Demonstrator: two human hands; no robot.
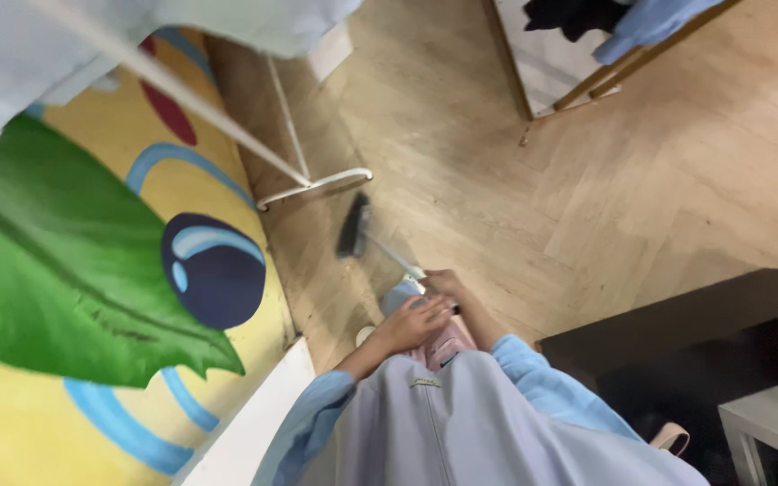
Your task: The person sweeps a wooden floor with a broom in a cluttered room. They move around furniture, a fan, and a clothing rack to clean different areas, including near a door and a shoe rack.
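Broom (354, 227) out in front of me, both hands on its handle.

My left hand (414, 322) wraps the pale handle lower, steadying it; my right hand (443, 284) curls above to steer, bristles angled on the wooden floor (677, 180) beside the rug (92, 270).

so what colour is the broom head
Dark, close to black; the broom head shows against the pale wood floor in the head view.
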